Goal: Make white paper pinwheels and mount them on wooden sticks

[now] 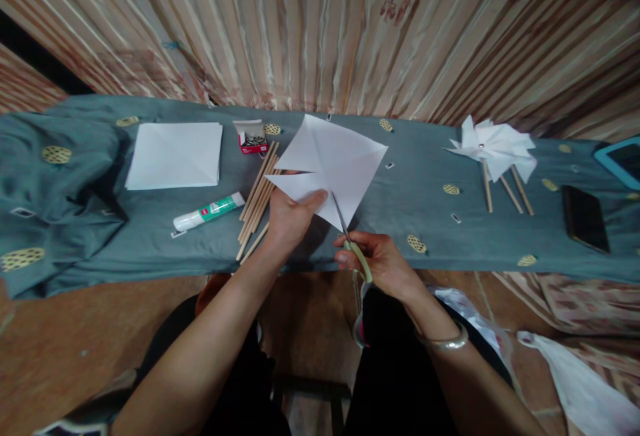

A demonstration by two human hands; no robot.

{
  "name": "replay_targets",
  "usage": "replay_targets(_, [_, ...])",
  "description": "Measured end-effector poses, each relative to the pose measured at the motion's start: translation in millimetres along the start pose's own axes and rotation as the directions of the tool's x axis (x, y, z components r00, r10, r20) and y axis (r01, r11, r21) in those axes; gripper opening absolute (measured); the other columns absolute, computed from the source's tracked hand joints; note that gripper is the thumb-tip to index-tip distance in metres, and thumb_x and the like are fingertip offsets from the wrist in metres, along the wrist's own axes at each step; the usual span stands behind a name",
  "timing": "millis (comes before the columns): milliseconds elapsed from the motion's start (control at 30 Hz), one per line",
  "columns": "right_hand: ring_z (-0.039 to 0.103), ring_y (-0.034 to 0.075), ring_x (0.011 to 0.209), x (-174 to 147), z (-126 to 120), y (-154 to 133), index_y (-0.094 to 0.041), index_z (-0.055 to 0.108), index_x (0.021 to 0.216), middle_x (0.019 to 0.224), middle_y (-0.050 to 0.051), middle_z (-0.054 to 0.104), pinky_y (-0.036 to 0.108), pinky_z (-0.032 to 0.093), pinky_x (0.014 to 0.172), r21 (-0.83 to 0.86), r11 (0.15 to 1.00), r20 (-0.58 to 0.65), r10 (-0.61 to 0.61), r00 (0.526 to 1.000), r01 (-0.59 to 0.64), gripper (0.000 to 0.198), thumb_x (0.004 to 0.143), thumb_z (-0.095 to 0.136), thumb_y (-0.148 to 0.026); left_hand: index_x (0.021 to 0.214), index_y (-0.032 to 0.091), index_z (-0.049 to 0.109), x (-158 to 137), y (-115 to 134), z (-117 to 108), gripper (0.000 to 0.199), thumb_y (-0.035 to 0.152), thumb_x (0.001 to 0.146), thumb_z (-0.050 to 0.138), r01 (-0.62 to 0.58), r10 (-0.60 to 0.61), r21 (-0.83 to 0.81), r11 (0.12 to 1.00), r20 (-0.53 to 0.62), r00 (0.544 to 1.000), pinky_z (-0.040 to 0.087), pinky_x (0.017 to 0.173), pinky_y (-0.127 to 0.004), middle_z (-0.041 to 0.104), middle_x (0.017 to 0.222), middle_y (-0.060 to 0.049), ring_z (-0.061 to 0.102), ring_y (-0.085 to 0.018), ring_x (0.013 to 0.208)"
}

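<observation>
A white square of paper (345, 153) with creases is held up over the middle of the table, one slit running in from its left corner. My left hand (295, 219) pinches it at the lower left, thumb on top. In my right hand (377, 256) are scissors (361, 259) with pale green handles. Their blades lie at the paper's near corner, pointing toward its centre. Just left of my left hand, several wooden sticks (257, 199) lie in a loose bundle, partly hidden by the paper and hand.
Left of the sticks are a glue tube (209, 213), a stack of white paper (175, 156) and a small red box of metal pins (253, 139). To the right lie paper pinwheels (495, 146) on sticks, a black phone (585, 218) and a blue-edged device (620, 161). A pleated curtain (320, 36) hangs behind.
</observation>
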State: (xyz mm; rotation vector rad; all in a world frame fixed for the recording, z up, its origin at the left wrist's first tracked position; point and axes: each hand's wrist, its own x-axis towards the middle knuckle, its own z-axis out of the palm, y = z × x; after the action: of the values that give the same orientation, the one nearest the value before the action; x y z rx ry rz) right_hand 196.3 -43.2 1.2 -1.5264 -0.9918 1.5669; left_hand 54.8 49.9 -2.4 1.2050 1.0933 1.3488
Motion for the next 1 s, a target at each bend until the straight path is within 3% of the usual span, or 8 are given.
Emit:
replay_targets(233, [0.053,0.010,0.056,0.4,-0.5,-1.7,-0.018,0.067,0.078,0.059,-0.004,0.059,0.022,0.042,0.050,0.021,1.000,-0.008,-0.001,1.000,0.001,0.042,0.052,0.086,-0.044,0.083,0.021,0.061,-2.5,-3.5,-0.1,0.023,0.026,0.063,0.073,0.002,-0.003,0.039,0.999,0.025,1.000,0.053,0.068,-0.032,0.069,0.080,-0.002,0.065,-0.020,0.072])
replay_targets(500, [0.053,0.008,0.052,2.8,0.3,-0.4,-0.018,0.066,0.075,0.056,-0.006,0.058,0.021,0.042,0.049,0.079,0.996,-0.010,0.038,0.999,-0.037,0.043,0.047,0.088,-0.041,0.086,0.019,0.062,-2.0,-2.9,0.5,0.028,0.024,0.061,0.074,0.020,-0.020,-0.023,1.000,0.022,1.000,0.053,0.065,-0.031,0.069,0.078,-0.001,0.064,-0.019,0.069])
replay_targets(1000, [0.056,0.009,0.052,3.0,-0.2,-1.4,-0.018,0.069,0.074,0.057,-0.003,0.063,0.021,0.045,0.050,0.058,0.998,-0.031,-0.008,1.000,0.009,0.042,0.050,0.086,-0.047,0.080,0.021,0.061,-5.1,-9.9,1.0,0.021,0.024,0.063,0.074,0.002,-0.004,0.049,0.999,0.035,0.999,0.053,0.063,-0.031,0.069,0.074,-0.001,0.064,-0.019,0.066])
